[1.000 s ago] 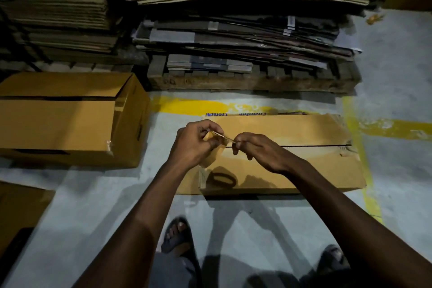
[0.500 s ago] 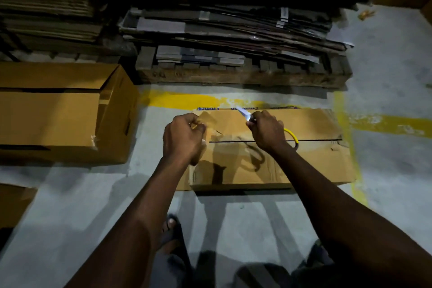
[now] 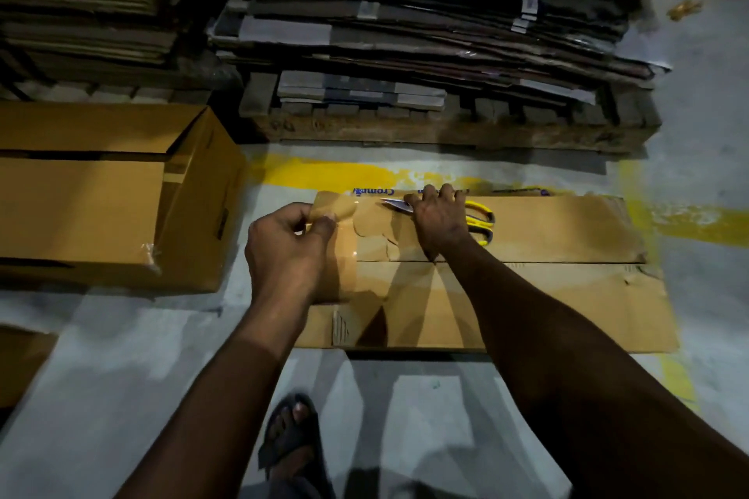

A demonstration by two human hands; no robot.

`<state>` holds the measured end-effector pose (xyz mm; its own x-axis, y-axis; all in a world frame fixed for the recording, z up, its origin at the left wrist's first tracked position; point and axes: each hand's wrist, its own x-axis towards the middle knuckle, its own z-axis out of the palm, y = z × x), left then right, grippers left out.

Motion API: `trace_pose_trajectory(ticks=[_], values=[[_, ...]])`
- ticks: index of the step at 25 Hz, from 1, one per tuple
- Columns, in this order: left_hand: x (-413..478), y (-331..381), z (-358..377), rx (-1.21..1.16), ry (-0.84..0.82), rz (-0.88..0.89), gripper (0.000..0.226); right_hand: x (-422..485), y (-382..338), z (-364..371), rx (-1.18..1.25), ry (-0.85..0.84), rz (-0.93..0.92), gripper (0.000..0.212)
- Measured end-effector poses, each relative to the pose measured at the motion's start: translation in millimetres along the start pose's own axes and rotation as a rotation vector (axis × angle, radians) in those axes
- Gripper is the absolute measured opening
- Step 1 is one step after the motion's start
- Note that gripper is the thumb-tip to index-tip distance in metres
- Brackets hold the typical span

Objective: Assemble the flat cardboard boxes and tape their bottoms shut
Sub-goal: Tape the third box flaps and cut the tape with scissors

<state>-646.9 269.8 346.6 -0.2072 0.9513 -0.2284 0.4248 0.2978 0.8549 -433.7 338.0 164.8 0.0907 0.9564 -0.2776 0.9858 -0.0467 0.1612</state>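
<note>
The scissors [image 3: 479, 220], raised in the right hand [image 3: 439, 221] half a second ago, are now laid on the far flap of the cardboard box [image 3: 547, 231]. Their blades are pointed left and their yellow handles are exposed to the right of the hand. The right grip is spread, with the fingers laid flat across the scissors towards the far edge of the box, and nothing is seen to be pinched by it.

The brown tape strip [image 3: 342, 255], stretched between both hands a second ago, is now held by the left hand [image 3: 283, 251] alone. Its far end is pinched between thumb and fingers, and the rest is draped down over the left end of the box, across the seam between the two flaps. The strip is therefore judged to have been cut free. Whether it is already stuck down cannot be told.

The box is placed on the floor [image 3: 446, 397] in the middle of the view, just near of the yellow line [image 3: 324, 174]. Its flaps are closed and its seam runs left to right. A taped box [image 3: 81, 207] is seen to the left, apart from it, and stacked flat cardboard [image 3: 405, 36] is kept on a pallet [image 3: 446, 130] at the far side.

Pressing the strip down is judged to be the step now open, with the right hand freed for it.
</note>
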Motion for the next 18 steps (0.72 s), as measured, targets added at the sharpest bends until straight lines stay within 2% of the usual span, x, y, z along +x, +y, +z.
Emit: trace_pose_trajectory(ticks=[2, 3, 5, 6, 8, 9, 10, 12, 14, 16, 17, 18], values=[[1.3, 1.0, -1.0, -0.061, 0.002, -0.033, 0.017, 3.0, 2.5, 2.0, 0.003, 0.009, -0.008, 0.101], [1.3, 1.6, -0.2, -0.096, -0.003, -0.050, 0.017, 2.1, 4.1, 3.6, 0.003, 0.034, -0.001, 0.095], [-1.0, 0.7, 3.2, -0.144, -0.041, -0.052, 0.012, -6.2, 7.0, 3.9, 0.093, 0.151, 0.031, 0.068], [-1.7, -0.7, 5.4, -0.178, -0.064, -0.050, 0.014, -13.5, 6.7, 0.8, 0.240, 0.224, 0.056, 0.055], [-1.3, -4.4, 10.3, -0.273, -0.085, -0.066, 0.016, -37.6, 2.6, -12.8, 0.688, 0.257, 0.058, 0.047], [-0.1, -6.8, 13.2, -0.312, -0.072, -0.081, 0.017, -53.1, -2.4, -21.3, 0.896, 0.225, 0.041, 0.047], [1.4, -8.5, 16.4, -0.334, -0.042, -0.098, 0.018, -68.9, -7.5, -28.4, 0.999, 0.179, -0.009, 0.050], [1.6, -11.2, 19.1, -0.375, 0.039, -0.142, 0.017, -100.5, -19.5, -39.5, 0.922, 0.160, -0.189, 0.062], [5.0, -16.3, 20.1, -0.449, 0.135, -0.214, 0.018, -121.7, -32.6, -47.5, 0.816, 0.211, -0.306, 0.082], [10.8, -25.5, 20.1, -0.460, 0.211, -0.286, 0.013, -129.4, -41.8, -53.0, 0.893, 0.257, -0.316, 0.091], [15.2, -30.2, 20.7, -0.453, 0.239, -0.315, 0.006, -130.7, -45.8, -55.1, 0.935, 0.286, -0.298, 0.091], [19.2, -32.1, 22.7, -0.473, 0.256, -0.355, 0.010, -130.2, -49.0, -56.4, 0.947, 0.315, -0.274, 0.088]])
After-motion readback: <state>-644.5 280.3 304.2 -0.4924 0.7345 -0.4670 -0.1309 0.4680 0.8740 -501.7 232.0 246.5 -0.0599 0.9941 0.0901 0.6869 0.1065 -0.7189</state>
